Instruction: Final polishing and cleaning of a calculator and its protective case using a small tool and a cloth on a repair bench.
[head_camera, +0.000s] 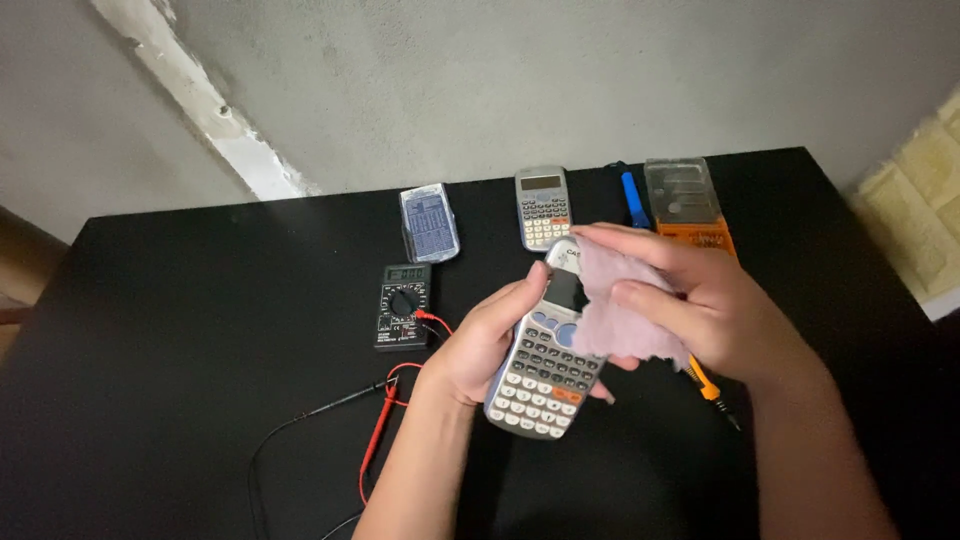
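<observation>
Left hand (480, 345) is gripping a calculator (545, 365) above the bench (180, 320); right hand (700, 310) is pinching a pink cloth (620, 310) against its screen. Hard rubbing could twist it loose, dropping it onto the multimeter (403, 305) leads.

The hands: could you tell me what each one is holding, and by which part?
Left hand holds the calculator by its left edge and back. Right hand holds a pink cloth against the calculator's top.

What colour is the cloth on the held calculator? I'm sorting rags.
Pale pink; the cloth shows best in the head view, pressed by the right hand.
</observation>
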